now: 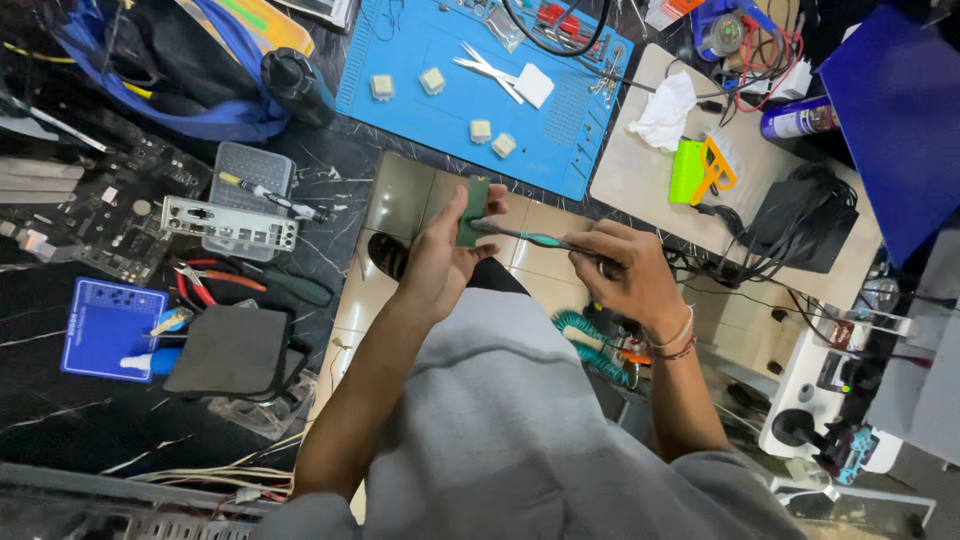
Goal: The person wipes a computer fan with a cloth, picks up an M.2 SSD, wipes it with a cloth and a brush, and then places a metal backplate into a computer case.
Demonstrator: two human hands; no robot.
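Note:
My left hand [440, 262] holds a small dark green circuit strip [472, 210] upright between thumb and fingers, over my lap and the tiled floor. My right hand [632, 275] grips a thin brush-like tool with a teal handle [530, 238], and its tip touches the strip's right edge. Both hands meet just below the blue work mat [400, 60]. A grey shirt covers my torso below them.
The blue mat carries several small beige key caps [432, 80], tweezers [490, 68] and a white pad [534, 85]. To the left lie a motherboard [100, 210], a metal port plate [230, 222], pliers [215, 285] and a dark foam pad [228, 350]. A beige board with cloth [664, 110] and cables lies to the right.

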